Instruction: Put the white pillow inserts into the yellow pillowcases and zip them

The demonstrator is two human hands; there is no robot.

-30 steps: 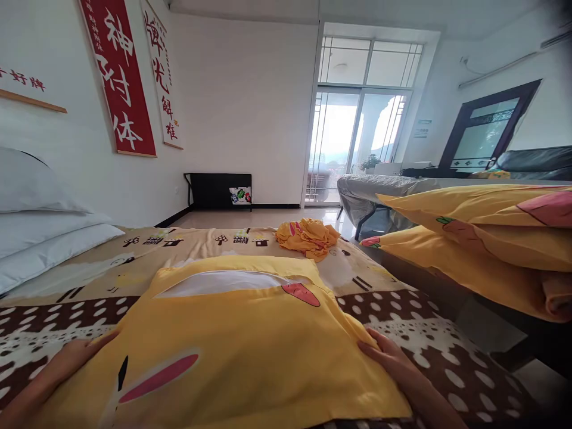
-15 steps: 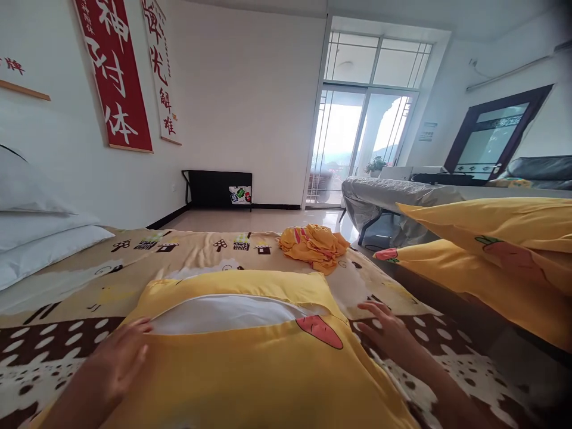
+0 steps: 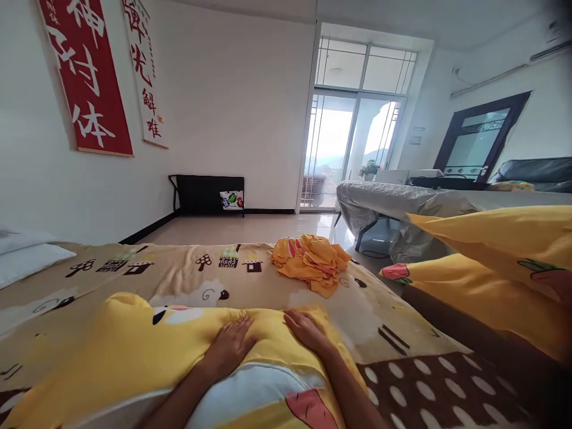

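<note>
A pillow in a yellow pillowcase (image 3: 120, 351) lies on the bed in front of me. Through a long slit in the case its pale inner pillow (image 3: 250, 393) shows, with a red carrot print beside the opening. My left hand (image 3: 230, 348) rests flat on the yellow cloth beyond the slit, fingers stretched out. Touching the pillow's far edge farther right is my right hand (image 3: 308, 330), its fingers laid on the fabric and nothing visibly gripped. Just past the pillow lies a crumpled heap of orange-yellow cloth (image 3: 310, 262).
A patterned blanket (image 3: 179, 262) covers the bed. More yellow pillows (image 3: 465, 286) are stacked at the right. White pillows (image 3: 36, 262) lie at the far left. Behind stand a plastic-covered table (image 3: 402, 196) and a black folded item (image 3: 199, 195) against the wall.
Both hands have moved from the pillow's two sides onto its far part, closer together. The pillow's left far corner bulges up, and the slit has come nearer to me.
</note>
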